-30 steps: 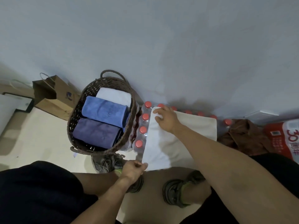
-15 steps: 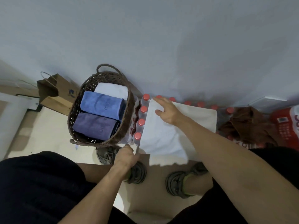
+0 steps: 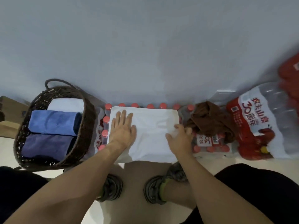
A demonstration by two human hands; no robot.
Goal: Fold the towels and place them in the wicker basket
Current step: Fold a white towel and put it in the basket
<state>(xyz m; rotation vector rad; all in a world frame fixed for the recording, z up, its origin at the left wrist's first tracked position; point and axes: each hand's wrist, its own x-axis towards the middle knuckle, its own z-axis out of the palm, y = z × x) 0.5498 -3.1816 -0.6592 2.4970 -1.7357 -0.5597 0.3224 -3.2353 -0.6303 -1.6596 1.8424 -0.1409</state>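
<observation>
**White towel pressed flat on the bottle pack, basket at the left**

At the far left, the wicker basket (image 3: 53, 126) is seen on the floor against the wall (image 3: 145, 46), its handle at the far end. Three folded towels are laid across it side by side: a white one farthest, a blue towel (image 3: 53, 122) in the middle and a purple towel (image 3: 47, 147) nearest, each with its long axis running left to right. Room is left only along the basket's near rim.

Just right of the basket, a white towel (image 3: 150, 136) is spread on a pack of red-capped bottles (image 3: 105, 120), its long axis left to right, its far edge along the wall-side row of caps and its near edge overhanging the pack towards the shoes (image 3: 111, 188). The left hand (image 3: 122, 131) is laid flat on its left part, fingers straight and pointing to the wall. The right edge is gripped by the curled fingers of the right hand (image 3: 179, 138).

Touching that edge, a crumpled brown towel (image 3: 208, 120) is heaped on the bottles. A red and white pack (image 3: 262, 125) is seen farther right.
</observation>
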